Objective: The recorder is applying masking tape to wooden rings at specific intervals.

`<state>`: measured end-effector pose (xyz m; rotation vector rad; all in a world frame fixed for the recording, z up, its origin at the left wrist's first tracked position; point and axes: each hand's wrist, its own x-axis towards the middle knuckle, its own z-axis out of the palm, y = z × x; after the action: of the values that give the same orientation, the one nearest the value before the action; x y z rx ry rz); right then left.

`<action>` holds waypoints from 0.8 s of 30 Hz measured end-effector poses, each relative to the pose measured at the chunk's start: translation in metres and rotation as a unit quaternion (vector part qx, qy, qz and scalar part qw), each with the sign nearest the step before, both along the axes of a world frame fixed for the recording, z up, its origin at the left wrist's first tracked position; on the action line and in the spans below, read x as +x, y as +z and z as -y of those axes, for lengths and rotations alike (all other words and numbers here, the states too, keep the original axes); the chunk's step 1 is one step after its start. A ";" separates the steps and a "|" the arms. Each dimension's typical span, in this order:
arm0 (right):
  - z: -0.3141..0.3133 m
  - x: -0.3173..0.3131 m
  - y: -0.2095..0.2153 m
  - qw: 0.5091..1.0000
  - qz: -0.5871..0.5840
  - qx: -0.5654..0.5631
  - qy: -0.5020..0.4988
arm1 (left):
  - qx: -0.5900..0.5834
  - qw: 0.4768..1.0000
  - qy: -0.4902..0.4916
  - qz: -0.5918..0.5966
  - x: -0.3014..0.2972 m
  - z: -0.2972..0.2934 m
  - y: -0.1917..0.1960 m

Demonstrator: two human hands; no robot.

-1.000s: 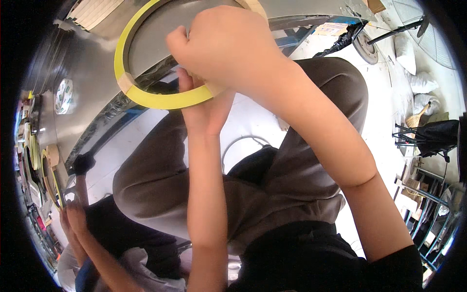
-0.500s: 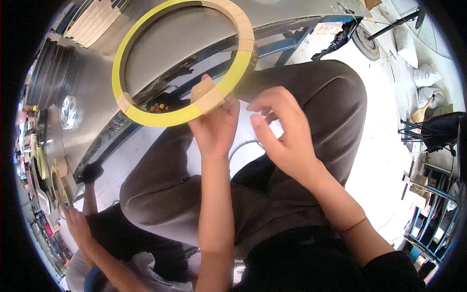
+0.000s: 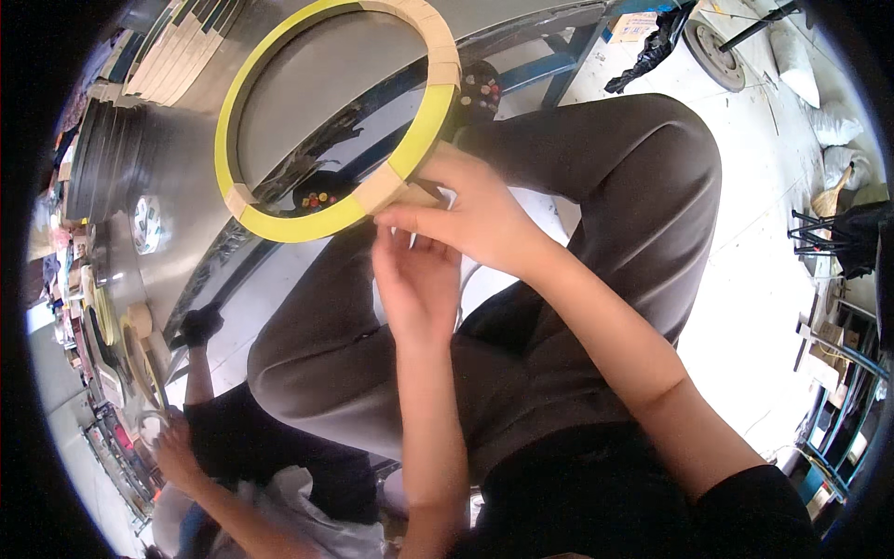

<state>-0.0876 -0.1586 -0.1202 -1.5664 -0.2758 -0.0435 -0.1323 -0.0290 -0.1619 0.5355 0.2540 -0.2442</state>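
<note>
A large ring [image 3: 226, 154], yellow with tan wrapped-looking sections, is held up at a tilt over the edge of the metal table. My right hand [image 3: 480, 210] grips its lower right side, thumb along the near edge at a tan section [image 3: 379, 189]; the other fingers are partly hidden behind the ring. Beside that section a small tan flap shows under my right hand. Just below, my left hand [image 3: 417, 289] is palm up with its fingers apart. Its fingertips are partly covered by my right hand, so any contact with the ring cannot be made out.
The metal table [image 3: 186, 186] carries stacked tan rings [image 3: 182, 56] and a dark stack [image 3: 107, 149]. A blue table frame [image 3: 549, 65] runs beyond my knees. At lower left, another person's hand [image 3: 177, 452] is by a ring. A shelf rack [image 3: 838, 410] stands at right.
My right hand has moved left and up from beside the ring and closed on its lower right side. My left hand has dropped slightly from the ring. The ring has shifted a little left.
</note>
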 end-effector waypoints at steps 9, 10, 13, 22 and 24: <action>0.000 0.001 -0.009 0.996 -0.007 0.089 0.017 | 0.815 0.333 0.116 0.460 0.044 -0.026 0.092; -0.002 -0.001 -0.011 0.996 -0.008 0.084 0.007 | 0.826 0.315 0.046 0.465 0.049 -0.029 0.091; -0.004 -0.004 -0.007 0.995 -0.033 0.095 0.002 | 0.838 0.303 0.044 0.452 0.050 -0.034 0.086; 0.001 -0.008 0.001 0.996 -0.020 0.082 -0.004 | 0.808 0.352 0.051 0.470 0.052 -0.024 0.099; 0.000 -0.007 0.000 0.998 0.019 0.066 -0.005 | 0.805 0.377 0.024 0.458 0.051 -0.024 0.107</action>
<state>-0.0943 -0.1585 -0.1206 -1.4364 -0.2885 -0.0978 -0.0811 -0.0046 -0.0545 2.5498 -0.7934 0.5531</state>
